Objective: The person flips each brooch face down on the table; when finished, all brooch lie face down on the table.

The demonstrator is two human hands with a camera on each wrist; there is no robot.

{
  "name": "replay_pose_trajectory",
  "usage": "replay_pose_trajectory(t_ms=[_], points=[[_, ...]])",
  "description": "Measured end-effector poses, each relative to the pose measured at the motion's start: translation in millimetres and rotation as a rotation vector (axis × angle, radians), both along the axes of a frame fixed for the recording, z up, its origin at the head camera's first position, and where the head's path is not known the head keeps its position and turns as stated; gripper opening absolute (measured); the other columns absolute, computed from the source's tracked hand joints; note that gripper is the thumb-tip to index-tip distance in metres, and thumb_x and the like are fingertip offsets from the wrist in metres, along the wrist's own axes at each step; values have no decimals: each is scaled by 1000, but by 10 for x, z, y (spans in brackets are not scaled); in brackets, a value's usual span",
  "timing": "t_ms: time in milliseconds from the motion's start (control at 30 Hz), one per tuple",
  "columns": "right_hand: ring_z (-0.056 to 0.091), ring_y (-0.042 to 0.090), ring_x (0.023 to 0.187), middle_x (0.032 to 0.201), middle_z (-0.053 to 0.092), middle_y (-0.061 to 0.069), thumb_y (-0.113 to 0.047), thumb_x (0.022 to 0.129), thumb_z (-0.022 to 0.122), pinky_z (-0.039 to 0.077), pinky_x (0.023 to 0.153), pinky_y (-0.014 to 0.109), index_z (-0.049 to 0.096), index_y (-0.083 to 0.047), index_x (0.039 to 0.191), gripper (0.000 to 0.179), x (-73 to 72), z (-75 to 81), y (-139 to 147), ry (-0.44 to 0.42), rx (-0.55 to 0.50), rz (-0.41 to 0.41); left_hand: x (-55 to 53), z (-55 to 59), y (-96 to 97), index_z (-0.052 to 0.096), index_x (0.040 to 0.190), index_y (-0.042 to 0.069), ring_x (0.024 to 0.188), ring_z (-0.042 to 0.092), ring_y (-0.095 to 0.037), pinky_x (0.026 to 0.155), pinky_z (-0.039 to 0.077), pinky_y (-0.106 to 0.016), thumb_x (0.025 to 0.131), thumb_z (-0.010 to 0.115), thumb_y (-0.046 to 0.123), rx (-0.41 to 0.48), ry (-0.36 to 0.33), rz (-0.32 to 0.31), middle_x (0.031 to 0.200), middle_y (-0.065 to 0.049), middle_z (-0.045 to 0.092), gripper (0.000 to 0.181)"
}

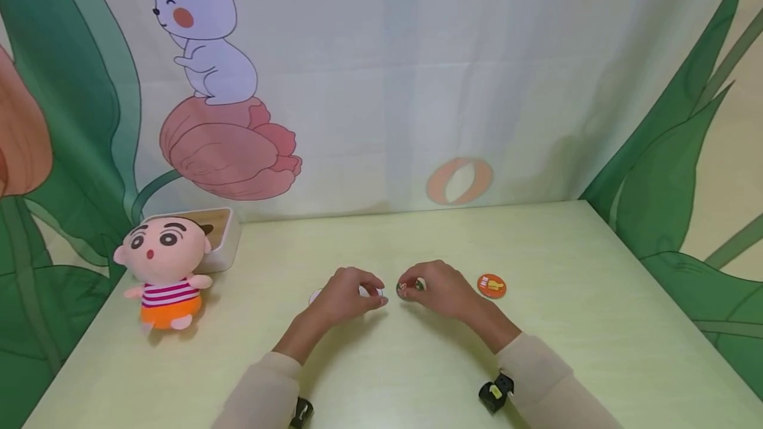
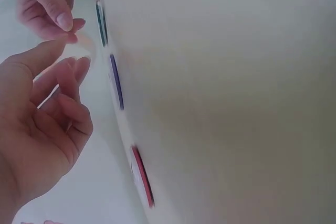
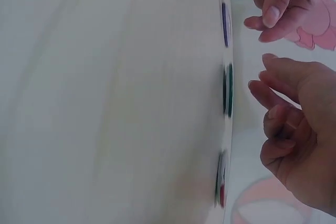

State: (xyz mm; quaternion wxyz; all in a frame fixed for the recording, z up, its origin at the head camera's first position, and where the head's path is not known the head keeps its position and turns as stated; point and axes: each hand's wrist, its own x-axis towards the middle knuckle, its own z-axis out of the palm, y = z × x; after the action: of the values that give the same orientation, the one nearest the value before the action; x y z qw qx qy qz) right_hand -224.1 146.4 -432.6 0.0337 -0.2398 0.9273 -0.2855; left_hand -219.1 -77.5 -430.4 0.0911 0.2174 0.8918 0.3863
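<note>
My left hand point(image 1: 352, 293) hovers over the table with thumb and fingertips loosely bent and nothing between them. A round white disc point(image 1: 372, 291) shows partly behind its fingers. Another pale disc point(image 1: 314, 295) is mostly covered by the back of that hand. Close to its right, my right hand point(image 1: 438, 286) is held the same way, a gap between thumb and fingers. Behind them shows a dark, patterned round disc point(image 1: 402, 290). Seen edge-on in the left wrist view, a red-edged disc point(image 2: 143, 177), a purple-edged disc point(image 2: 116, 82) and a green-edged disc point(image 2: 101, 24) lie flat.
An orange round badge with a yellow thumbs-up point(image 1: 491, 286) lies right of my right hand. At the left, a plush doll point(image 1: 169, 277) in a striped shirt stands before a white box point(image 1: 229, 243). A printed curtain point(image 1: 346, 118) hangs along the table's back edge.
</note>
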Motion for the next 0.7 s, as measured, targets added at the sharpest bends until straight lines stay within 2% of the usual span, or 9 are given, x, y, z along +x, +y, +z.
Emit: replay_pose_trajectory(t_ms=[67, 133, 267, 300, 433, 700], points=[[60, 10, 81, 92, 74, -5, -24, 92, 76, 46, 68, 24, 78, -13, 106, 18, -12, -4, 77, 0, -19, -13, -17, 2, 46, 76, 110, 1, 58, 56, -8, 55, 45, -22, 88, 77, 18, 28, 2, -13, 91, -6, 75, 28], [61, 12, 82, 96, 73, -2, -26, 90, 78, 48, 70, 26, 77, -12, 110, 24, -35, -16, 153, -2, -27, -27, -38, 4, 91, 76, 110, 2, 69, 58, -10, 61, 47, -23, 87, 78, 21, 46, 6, -10, 94, -6, 76, 30], [62, 14, 82, 106, 72, 4, -30, 86, 81, 51, 73, 28, 72, -9, 119, 40, -83, -25, 261, -60, -26, -75, -90, 6, 167, 75, 113, 7, 95, 65, -18, 76, 51, -30, 83, 81, 27, 41, -19, 42, 101, -6, 76, 37], [62, 14, 81, 108, 72, 5, -30, 85, 82, 52, 73, 28, 71, -9, 121, 43, -96, -27, 277, -78, -25, -83, -104, 5, 182, 75, 114, 8, 97, 65, -20, 78, 52, -31, 82, 82, 28, 34, -31, 55, 103, -7, 75, 38], [63, 15, 83, 111, 71, 7, -30, 84, 84, 52, 73, 29, 69, -7, 125, 49, -151, -42, 316, -128, -24, -82, -179, -19, 239, 74, 115, 8, 96, 64, -22, 80, 51, -33, 79, 85, 28, -10, -44, 78, 105, -8, 74, 42], [60, 13, 83, 107, 72, 5, -27, 77, 89, 49, 76, 29, 70, -6, 122, 53, -230, -86, 291, -185, 27, -99, -287, -95, 341, 73, 113, 5, 92, 64, -19, 83, 52, -34, 76, 88, 26, -97, -56, 47, 101, -8, 74, 45]])
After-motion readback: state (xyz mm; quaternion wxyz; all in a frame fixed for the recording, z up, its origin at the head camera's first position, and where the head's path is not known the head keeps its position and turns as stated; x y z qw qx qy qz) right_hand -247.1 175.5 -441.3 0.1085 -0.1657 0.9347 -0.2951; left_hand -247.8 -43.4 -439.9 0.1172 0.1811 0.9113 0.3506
